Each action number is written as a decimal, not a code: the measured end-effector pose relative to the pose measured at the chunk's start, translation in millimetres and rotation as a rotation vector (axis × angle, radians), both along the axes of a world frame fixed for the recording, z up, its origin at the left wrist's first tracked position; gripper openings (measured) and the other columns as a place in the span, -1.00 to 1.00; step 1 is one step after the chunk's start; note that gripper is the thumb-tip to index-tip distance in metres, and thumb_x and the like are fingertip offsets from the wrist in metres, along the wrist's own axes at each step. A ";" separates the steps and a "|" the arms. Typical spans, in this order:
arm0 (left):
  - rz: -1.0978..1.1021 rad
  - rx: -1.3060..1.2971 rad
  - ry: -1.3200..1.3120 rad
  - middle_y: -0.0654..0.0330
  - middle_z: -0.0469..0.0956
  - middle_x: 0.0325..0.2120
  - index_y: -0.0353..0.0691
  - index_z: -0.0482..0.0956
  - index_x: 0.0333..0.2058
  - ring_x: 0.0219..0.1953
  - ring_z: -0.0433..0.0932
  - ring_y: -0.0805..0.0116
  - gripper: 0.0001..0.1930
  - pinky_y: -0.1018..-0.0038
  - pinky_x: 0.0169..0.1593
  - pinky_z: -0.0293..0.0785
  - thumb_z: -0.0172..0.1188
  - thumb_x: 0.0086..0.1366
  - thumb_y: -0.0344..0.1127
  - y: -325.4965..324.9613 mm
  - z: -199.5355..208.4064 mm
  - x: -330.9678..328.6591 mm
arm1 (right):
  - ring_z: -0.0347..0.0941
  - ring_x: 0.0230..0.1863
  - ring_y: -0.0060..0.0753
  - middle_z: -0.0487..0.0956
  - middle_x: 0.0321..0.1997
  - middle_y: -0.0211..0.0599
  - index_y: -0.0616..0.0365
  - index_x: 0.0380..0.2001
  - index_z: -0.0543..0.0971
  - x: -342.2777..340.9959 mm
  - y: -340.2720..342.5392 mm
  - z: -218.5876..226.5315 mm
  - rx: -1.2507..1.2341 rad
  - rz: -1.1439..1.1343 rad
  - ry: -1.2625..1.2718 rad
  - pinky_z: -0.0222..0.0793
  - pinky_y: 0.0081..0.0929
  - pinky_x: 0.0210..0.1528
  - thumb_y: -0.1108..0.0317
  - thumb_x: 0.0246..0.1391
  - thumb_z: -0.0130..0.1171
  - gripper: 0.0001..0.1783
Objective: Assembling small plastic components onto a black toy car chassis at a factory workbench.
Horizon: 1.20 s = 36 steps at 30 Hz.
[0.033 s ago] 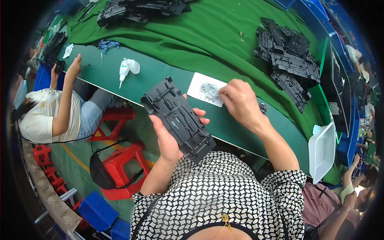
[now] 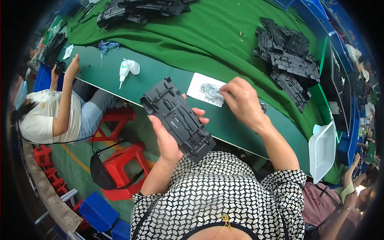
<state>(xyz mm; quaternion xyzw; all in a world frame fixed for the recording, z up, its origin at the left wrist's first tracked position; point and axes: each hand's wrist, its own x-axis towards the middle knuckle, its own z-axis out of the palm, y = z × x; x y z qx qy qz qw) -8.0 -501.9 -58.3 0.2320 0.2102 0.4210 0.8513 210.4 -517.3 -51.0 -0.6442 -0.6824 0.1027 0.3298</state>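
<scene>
A long black molded plastic chassis part (image 2: 176,120) lies across the palm of my left hand (image 2: 166,142), fingers and thumb wrapped at its sides. It is held tilted in front of the table edge. Over the right edge of a white sheet (image 2: 196,90) is my right hand (image 2: 241,100), its thumb and fingertips pinched together. Whatever they hold, if anything, is too small to make out. Dark specks or tiny pieces are spread on the middle of that sheet. A small dark object (image 2: 263,107) sits partly hidden behind my right wrist.
White squeeze bottles (image 2: 126,71) stand on the green table (image 2: 156,74). Stacks of similar black parts (image 2: 288,56) lie on green cloth (image 2: 216,30). A white tray (image 2: 322,152) is at the right edge. Another person (image 2: 52,112) sits at the left, near red stools (image 2: 122,166).
My right hand has shifted very slightly, still pinched by the white sheet. The co-worker's hand at the left has moved a little. My left hand and the black part stay nearly still.
</scene>
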 end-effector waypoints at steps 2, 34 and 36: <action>0.013 0.007 0.014 -0.08 0.47 -0.14 -0.23 0.07 0.24 -0.21 0.56 0.06 -0.03 0.28 -0.17 0.50 -0.47 0.17 0.53 1.6 3.4 0.9 | 0.45 -0.43 -0.39 0.52 -0.46 -0.31 0.22 -0.39 0.58 -0.4 -0.4 16.4 -0.197 -0.145 0.388 0.36 -0.48 -0.36 0.42 0.00 0.21 -0.89; -0.002 -0.033 -0.018 -0.01 0.45 -0.09 -0.20 0.12 0.23 -0.17 0.53 0.12 -0.13 0.18 -0.08 0.51 -0.51 0.26 0.44 2.4 7.9 15.0 | 0.41 -0.34 -0.28 0.42 -0.45 -0.33 0.14 -0.50 0.50 3.6 1.2 -0.8 0.235 0.056 -0.157 0.35 -0.37 -0.37 0.48 -0.14 0.16 -0.94; 0.000 -0.027 0.010 -0.01 0.45 -0.10 -0.19 0.12 0.23 -0.17 0.53 0.12 -0.14 0.19 -0.09 0.52 -0.51 0.26 0.44 2.1 7.6 13.3 | 0.38 -0.32 -0.33 0.39 -0.44 -0.34 0.13 -0.53 0.47 4.5 9.7 0.4 0.216 0.202 -0.431 0.32 -0.38 -0.32 0.44 -0.17 0.11 -0.95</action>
